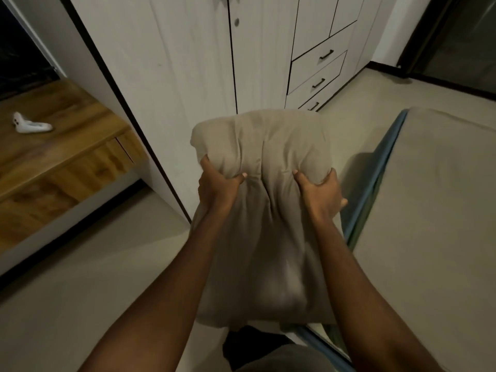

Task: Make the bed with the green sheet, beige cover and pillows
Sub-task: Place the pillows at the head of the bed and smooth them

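Gripping beige pillow (pixel 261 138): left hand (pixel 218 185) and right hand (pixel 320 193), fingers curled tight into fabric; long axis 12–6 o'clock, plump end toward 12; bed (pixel 434 210) at 3 o'clock

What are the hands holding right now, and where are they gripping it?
Both hands grip the beige pillow, bunching its fabric partway down: left hand near its left edge, right hand near its right edge.
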